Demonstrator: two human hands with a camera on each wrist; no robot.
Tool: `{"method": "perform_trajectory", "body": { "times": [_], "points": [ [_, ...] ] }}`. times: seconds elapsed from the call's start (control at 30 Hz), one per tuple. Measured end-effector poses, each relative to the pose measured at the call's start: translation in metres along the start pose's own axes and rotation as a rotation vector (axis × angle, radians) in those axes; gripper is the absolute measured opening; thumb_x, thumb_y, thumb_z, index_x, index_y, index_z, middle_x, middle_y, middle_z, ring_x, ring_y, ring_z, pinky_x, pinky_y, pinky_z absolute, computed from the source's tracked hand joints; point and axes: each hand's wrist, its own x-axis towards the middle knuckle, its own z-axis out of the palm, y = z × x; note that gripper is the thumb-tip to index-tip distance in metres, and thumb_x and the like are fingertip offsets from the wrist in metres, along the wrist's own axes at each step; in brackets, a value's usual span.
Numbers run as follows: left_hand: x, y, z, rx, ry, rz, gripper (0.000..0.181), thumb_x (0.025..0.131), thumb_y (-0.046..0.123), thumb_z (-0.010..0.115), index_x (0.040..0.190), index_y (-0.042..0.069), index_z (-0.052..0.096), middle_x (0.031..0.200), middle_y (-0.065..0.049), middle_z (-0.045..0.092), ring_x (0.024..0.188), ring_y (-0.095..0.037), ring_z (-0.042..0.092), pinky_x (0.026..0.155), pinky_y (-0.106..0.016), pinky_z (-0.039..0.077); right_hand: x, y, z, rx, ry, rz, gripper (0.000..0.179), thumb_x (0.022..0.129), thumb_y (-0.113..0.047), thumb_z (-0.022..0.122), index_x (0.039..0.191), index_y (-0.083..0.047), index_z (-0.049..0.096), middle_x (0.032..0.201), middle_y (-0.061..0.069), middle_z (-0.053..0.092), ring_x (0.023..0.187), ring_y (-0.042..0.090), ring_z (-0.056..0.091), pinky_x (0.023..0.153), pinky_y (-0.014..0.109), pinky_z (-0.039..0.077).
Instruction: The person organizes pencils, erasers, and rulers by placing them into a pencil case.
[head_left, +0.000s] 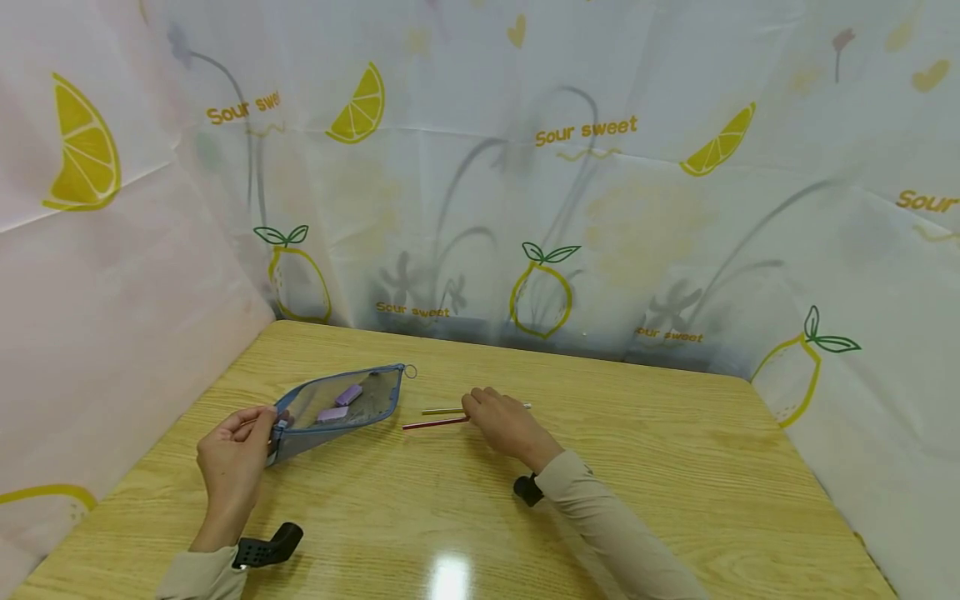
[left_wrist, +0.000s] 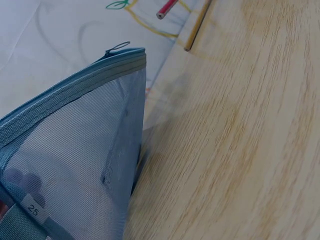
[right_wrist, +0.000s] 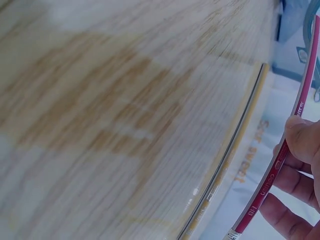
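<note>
My left hand point(head_left: 232, 462) pinches the near left end of a blue mesh zip pouch point(head_left: 386, 412), which gapes with its zip undone. Two purple blocks point(head_left: 348, 395) show inside it. Also in the left wrist view is the pouch's mesh side point(left_wrist: 85, 125), with a small tag point(left_wrist: 34, 209) reading 25. Over the middle of the table, my right hand point(head_left: 502, 425) holds a red HB pencil point(right_wrist: 265, 187) between thumb and fingers, its tip pointing toward the pouch. A yellow pencil point(head_left: 442, 410) lies on the table just beyond, partly hidden by that hand.
The wooden table point(head_left: 675, 467) meets a lemon-print curtain point(head_left: 465, 183) at the back and on both sides. A black wrist camera point(head_left: 270, 546) sits on the left wrist, and another point(head_left: 528, 490) shows under the right wrist.
</note>
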Motion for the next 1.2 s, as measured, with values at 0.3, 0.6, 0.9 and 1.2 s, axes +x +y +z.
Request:
{"method": "perform_trajectory", "body": {
  "times": [0.3,0.6,0.9,1.2],
  "points": [
    [0.001,0.0,0.0,-0.023,-0.002,-0.002,0.022,0.091,0.017,0.07,0.098,-0.003,0.071,0.066,0.012,0.067,0.056,-0.002,0.061,0.046,-0.015,0.047,-0.002,0.0,-0.004,0.031,0.041,-0.018,0.006,0.099,-0.011,0.057,0.097,-0.01,0.052,0.093,0.002,0.055,0.083,0.018,0.054,0.06,0.023,0.044],
    [-0.001,0.001,0.0,0.019,0.0,0.01,0.027,0.091,0.02,0.07,0.1,-0.005,0.071,0.066,0.014,0.066,0.056,-0.001,0.061,0.047,-0.016,0.047,-0.004,0.001,-0.009,0.121,-0.011,-0.024,0.004,0.099,-0.004,0.053,0.1,-0.008,0.051,0.097,0.003,0.057,0.09,0.019,0.053,0.079,0.028,0.046],
    [0.0,0.001,0.0,0.003,0.0,-0.012,0.025,0.091,0.018,0.069,0.1,-0.005,0.071,0.066,0.013,0.067,0.057,-0.001,0.061,0.047,-0.015,0.047,-0.006,0.004,-0.01,0.088,0.039,-0.087,0.01,0.098,-0.005,0.057,0.107,-0.007,0.058,0.101,0.002,0.06,0.092,0.018,0.054,0.081,0.027,0.047],
    [-0.001,0.001,0.0,0.014,0.004,-0.012,0.022,0.091,0.019,0.069,0.097,-0.002,0.072,0.064,0.011,0.067,0.053,-0.003,0.059,0.046,-0.016,0.045,-0.005,0.004,-0.013,0.047,0.144,-0.136,0.015,0.095,-0.006,0.062,0.109,-0.008,0.065,0.102,0.002,0.061,0.092,0.017,0.055,0.079,0.025,0.048]
  ]
}}
